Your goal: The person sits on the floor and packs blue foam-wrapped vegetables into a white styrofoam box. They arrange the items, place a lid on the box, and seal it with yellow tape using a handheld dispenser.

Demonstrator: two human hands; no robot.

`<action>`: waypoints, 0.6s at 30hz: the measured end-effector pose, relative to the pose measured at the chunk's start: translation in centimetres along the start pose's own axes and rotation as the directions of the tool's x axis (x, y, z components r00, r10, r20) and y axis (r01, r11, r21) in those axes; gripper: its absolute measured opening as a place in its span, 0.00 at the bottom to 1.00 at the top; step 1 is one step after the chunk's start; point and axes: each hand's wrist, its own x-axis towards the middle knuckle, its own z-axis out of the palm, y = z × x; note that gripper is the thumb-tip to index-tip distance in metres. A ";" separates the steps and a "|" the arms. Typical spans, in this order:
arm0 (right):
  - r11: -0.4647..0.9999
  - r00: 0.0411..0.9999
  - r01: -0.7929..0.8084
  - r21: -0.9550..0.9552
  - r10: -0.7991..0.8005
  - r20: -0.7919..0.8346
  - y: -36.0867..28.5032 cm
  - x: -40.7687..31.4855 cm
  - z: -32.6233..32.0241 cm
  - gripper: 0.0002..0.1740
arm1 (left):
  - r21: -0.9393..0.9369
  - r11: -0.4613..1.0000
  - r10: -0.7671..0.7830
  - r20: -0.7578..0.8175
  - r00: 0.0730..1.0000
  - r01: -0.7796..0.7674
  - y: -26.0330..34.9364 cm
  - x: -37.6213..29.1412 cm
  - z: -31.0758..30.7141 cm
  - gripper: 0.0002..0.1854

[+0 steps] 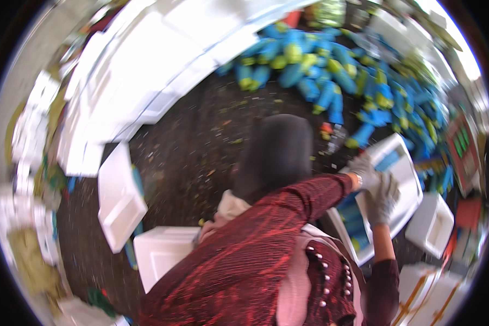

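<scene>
My left hand (362,170), in a pale glove, reaches across to a white foam box (412,191) at the right. Close below it, my gloved right hand (384,201) lies over the pale foam at the box's middle. The two hands nearly overlap, and blur hides what their fingers grip. Blue-sleeved produce (353,222) with yellow-green ends lies inside the box's near left part. Another blue piece (388,160) shows beyond the left hand. A smaller foam tub or lid (431,226) stands to the right of the box.
A large heap of blue-sleeved produce (326,61) spreads over the littered dark floor (187,150). White foam boxes (146,61) stand in a curved row at upper left. Foam pieces (122,195) rest at left. A scale-like device (464,150) with green digits stands far right.
</scene>
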 end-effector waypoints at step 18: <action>0.879 0.991 0.116 -0.463 -0.131 0.000 5.9 0.2 5.2 0.42 | -0.977 0.029 -0.776 -0.156 -0.611 0.213 -55.0 -32.4 -37.4 0.17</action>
